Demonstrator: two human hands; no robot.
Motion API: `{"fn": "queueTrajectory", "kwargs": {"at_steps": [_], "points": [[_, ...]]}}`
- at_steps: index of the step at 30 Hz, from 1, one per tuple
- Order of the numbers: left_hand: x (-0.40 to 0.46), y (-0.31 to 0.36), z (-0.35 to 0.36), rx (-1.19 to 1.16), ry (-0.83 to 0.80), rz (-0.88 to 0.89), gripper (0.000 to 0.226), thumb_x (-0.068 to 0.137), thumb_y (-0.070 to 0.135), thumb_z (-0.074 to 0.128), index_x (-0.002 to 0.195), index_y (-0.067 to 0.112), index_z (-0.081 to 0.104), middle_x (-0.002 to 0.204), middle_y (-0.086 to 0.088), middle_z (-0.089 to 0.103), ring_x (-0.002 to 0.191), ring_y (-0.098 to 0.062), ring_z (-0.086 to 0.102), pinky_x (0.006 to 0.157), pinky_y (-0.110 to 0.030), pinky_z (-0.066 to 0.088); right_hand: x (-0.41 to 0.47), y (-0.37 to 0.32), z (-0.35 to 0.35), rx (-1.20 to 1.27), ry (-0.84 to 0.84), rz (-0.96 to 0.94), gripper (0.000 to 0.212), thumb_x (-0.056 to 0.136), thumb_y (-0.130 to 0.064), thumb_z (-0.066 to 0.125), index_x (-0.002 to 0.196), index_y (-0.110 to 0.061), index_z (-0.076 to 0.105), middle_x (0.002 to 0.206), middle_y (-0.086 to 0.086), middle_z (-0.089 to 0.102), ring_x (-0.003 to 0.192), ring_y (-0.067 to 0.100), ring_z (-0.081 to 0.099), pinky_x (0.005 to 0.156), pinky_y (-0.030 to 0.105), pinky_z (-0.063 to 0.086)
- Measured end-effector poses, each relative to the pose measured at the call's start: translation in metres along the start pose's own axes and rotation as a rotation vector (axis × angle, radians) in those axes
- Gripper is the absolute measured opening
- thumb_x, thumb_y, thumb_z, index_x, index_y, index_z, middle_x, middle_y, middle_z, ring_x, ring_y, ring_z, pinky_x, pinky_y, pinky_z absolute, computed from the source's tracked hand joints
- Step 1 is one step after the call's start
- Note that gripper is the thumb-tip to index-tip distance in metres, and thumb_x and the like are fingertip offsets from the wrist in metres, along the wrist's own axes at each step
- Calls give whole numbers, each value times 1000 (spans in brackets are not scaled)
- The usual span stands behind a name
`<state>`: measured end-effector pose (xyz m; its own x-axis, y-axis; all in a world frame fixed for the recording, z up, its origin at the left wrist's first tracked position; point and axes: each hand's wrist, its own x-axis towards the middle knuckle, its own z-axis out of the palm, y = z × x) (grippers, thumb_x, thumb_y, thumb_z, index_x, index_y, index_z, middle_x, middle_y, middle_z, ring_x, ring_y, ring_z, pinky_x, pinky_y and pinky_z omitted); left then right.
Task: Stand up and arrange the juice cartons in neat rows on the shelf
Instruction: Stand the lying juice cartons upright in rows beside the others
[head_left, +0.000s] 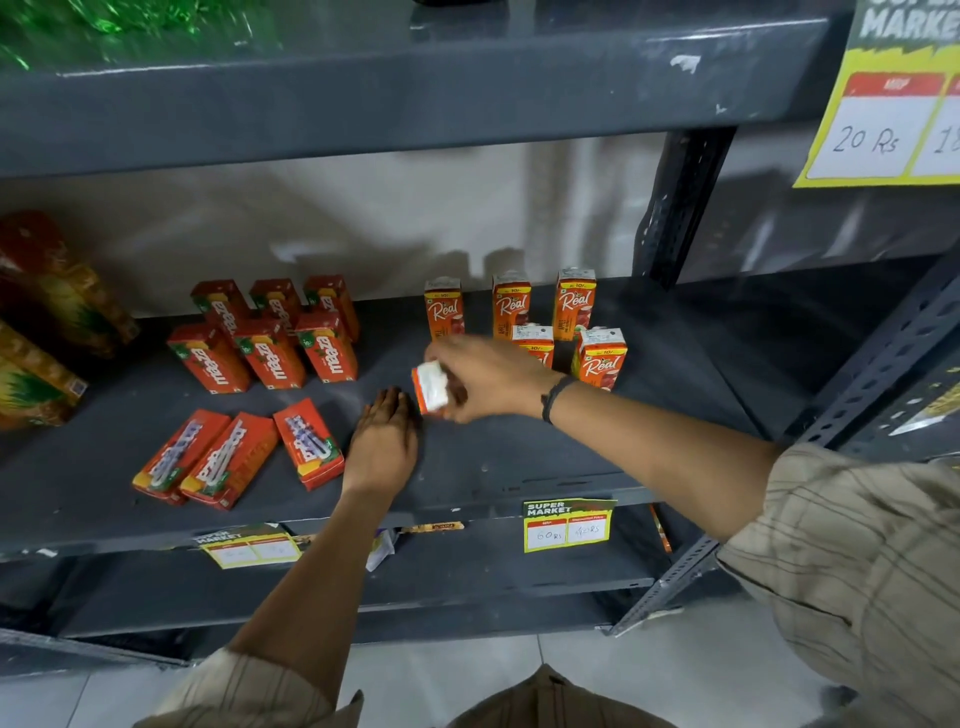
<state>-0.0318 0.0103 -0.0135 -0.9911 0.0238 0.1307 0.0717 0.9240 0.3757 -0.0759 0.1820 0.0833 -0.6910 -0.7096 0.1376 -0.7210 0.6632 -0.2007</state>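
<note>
A Real juice carton (431, 387) is gripped in the right hand (488, 376), tilted, above the grey shelf (519, 457). The left hand (383, 441) is laid flat on the shelf, fingers together. Five Real cartons (574, 304) are stood behind; six Maaza cartons (272, 353) upright, three (228, 460) lying flat.

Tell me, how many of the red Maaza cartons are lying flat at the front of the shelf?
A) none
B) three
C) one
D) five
B: three Maaza cartons lie flat side by side near the front edge of the shelf, just left of the left hand, while six others stand upright behind them.
</note>
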Motion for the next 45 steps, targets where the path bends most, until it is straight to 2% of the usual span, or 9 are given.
{"fn": "queueTrajectory", "kwargs": {"at_steps": [7, 13, 19, 25, 31, 35, 38, 42, 45], "points": [[-1, -1, 2, 32, 4, -4, 46, 96, 15, 34, 140, 0, 30, 150, -19, 31, 142, -29, 25, 119, -39, 21, 17, -6, -12, 57, 232, 331, 65, 68, -48, 74, 118, -15, 48, 107, 13, 63, 90, 30, 63, 59, 27, 42], [0, -2, 3, 26, -15, -24, 47, 97, 17, 32, 141, 1, 27, 153, -16, 28, 143, -26, 21, 120, -37, 18, 25, -10, 7, -89, 160, 437, 60, 70, -60, 68, 100, -9, 56, 88, 11, 68, 76, 28, 66, 46, 24, 33], [0, -3, 3, 25, -11, -21, 48, 97, 18, 32, 141, 2, 27, 153, -16, 28, 144, -26, 21, 120, -37, 17, 34, -10, -5, -157, 67, 437, 61, 72, -73, 55, 63, -14, 39, 58, 1, 44, 54, 18, 46, 40, 22, 26], [0, -3, 3, 20, -8, -13, 48, 97, 18, 33, 141, 3, 28, 152, -16, 29, 143, -27, 21, 120, -38, 18, 41, 4, -22, -136, -171, 276, 40, 79, -37, 67, 106, -9, 58, 101, 12, 65, 89, 27, 61, 60, 29, 39], [0, -3, 3, 10, -6, -24, 48, 97, 19, 33, 142, 5, 27, 153, -14, 28, 144, -26, 20, 120, -37, 17, 46, 2, -29, -247, -95, 398, 66, 74, -77, 44, 72, -13, 56, 67, 1, 54, 60, 17, 52, 44, 22, 28], [0, -4, 2, 13, -10, -28, 48, 97, 20, 32, 142, 5, 26, 153, -14, 27, 144, -25, 19, 120, -37, 17, 51, -2, -27, -110, -194, 449, 54, 87, -60, 45, 56, -16, 41, 58, 1, 47, 53, 14, 47, 42, 23, 31], [0, -3, 2, 12, -6, -30, 48, 97, 20, 32, 142, 4, 27, 153, -13, 27, 144, -25, 19, 120, -37, 17, 53, -3, -34, 100, -282, 439, 37, 84, -44, 62, 74, -9, 50, 72, 6, 57, 57, 18, 60, 42, 24, 48], [0, -3, 2, 7, 0, -25, 47, 97, 19, 32, 141, 3, 28, 153, -15, 28, 144, -25, 21, 120, -36, 18, 52, -9, -38, -55, -260, 380, 51, 81, -55, 60, 62, -10, 45, 58, -1, 48, 48, 10, 45, 44, 23, 36], [0, -2, 2, 11, -3, -29, 47, 97, 20, 32, 142, 4, 28, 153, -14, 28, 144, -25, 21, 120, -36, 18, 52, -13, -35, -75, -268, 354, 39, 84, -34, 65, 58, -12, 45, 66, 5, 55, 52, 16, 51, 50, 26, 42]]}}
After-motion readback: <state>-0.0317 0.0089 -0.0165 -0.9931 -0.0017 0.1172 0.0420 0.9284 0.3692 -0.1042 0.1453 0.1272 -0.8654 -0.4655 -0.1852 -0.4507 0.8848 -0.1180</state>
